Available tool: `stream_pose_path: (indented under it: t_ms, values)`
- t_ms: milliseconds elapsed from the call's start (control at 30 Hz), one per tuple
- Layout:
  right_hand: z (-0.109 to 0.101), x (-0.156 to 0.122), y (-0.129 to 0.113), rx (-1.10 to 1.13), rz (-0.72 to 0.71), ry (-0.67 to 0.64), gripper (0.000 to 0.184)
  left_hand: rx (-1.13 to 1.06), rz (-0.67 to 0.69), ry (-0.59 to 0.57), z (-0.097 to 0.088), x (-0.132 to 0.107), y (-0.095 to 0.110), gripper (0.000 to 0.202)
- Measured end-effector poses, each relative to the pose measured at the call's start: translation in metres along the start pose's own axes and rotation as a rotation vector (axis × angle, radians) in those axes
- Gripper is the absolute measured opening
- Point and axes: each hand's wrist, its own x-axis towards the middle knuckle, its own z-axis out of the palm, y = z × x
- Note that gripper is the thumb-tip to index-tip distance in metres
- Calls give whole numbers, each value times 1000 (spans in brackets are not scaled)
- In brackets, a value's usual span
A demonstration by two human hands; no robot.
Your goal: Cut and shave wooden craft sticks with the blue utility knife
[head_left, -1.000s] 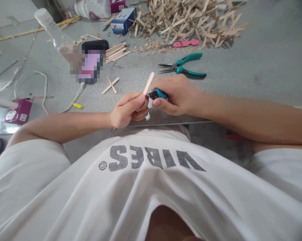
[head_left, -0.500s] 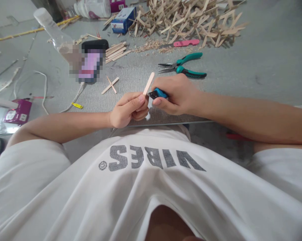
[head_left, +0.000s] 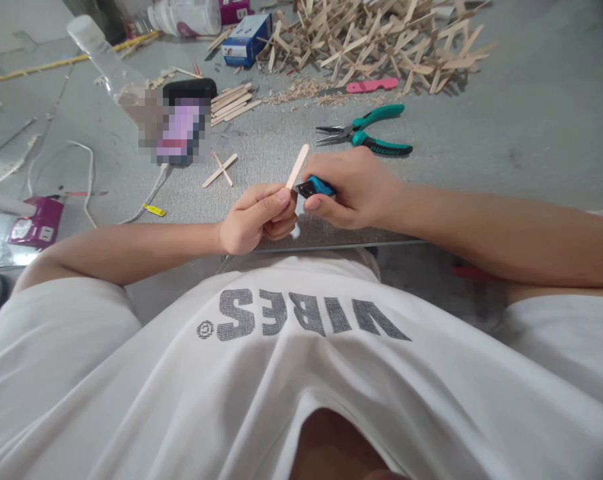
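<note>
Pinching the lower end of a wooden stick (head_left: 298, 165) between thumb and curled fingers of the left hand (head_left: 256, 217), with the rounded tip tilted up and to the right, just above the near side of the desk (head_left: 546, 120). Gripping a blue-and-black tool (head_left: 319, 187) in the right hand (head_left: 354, 187), with fingers wrapped around it and its dark tip just beside the stick; impossible to tell whether touching. Keeping both hands close over the near edge, right in front of the white shirt (head_left: 301, 373). Leaving only a narrow strip between the left hand and two crossed sticks (head_left: 224, 170), and less between the right knuckles and the teal-handled pliers (head_left: 357, 131), spread open and pointing left. Having the widest stretch of grey surface to the right, beyond the right forearm. Meeting farther ahead a pink-handled knife (head_left: 371, 86), wood shavings (head_left: 301, 92) and a broad heap of sticks (head_left: 371, 50), with a blue box (head_left: 248, 40) at its left end. Hemmed in on the left by loose sticks (head_left: 231, 105), a black case (head_left: 191, 88), a blurred phone (head_left: 179, 130), a clear bottle (head_left: 116, 80), a white cable (head_left: 157, 181) and, farther out, a purple box (head_left: 41, 220).
</note>
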Motion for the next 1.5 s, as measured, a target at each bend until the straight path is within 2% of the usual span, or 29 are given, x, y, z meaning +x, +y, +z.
stream_pose_path:
  t_ms: [133,233,433,600,800,900,1000,1100,1133,1200,1300,1400,1500]
  values:
    - [-1,0,-1,5,1,-27,67,10,21,-23,0,0,0,62]
    - [0,-2,0,8,55,-71,72,31,49,-47,0,1,-2,64]
    - [5,-2,0,-7,30,-74,75,100,66,-10,1,3,-7,71]
    - [4,4,-14,12,161,-44,79,90,129,26,3,3,-8,67]
    - [4,4,-21,53,242,115,70,57,85,170,11,5,-2,67]
    - [9,5,-19,1,237,224,74,26,91,216,11,6,-4,64]
    - [10,8,-17,-24,258,352,72,11,38,274,10,5,-5,62]
    - [5,9,-18,-21,289,448,71,-7,13,275,11,3,-4,61]
    - [2,9,-19,-26,304,412,73,-11,22,263,11,3,-3,60]
    - [-4,7,-20,-38,326,259,77,-5,30,249,11,3,-1,61]
    - [-7,4,-20,-33,321,75,78,18,-11,283,11,4,1,64]
    - [-4,3,-16,-31,265,32,76,38,-30,305,9,4,0,66]
    - [0,3,-12,-47,189,75,73,42,18,247,9,4,-1,65]
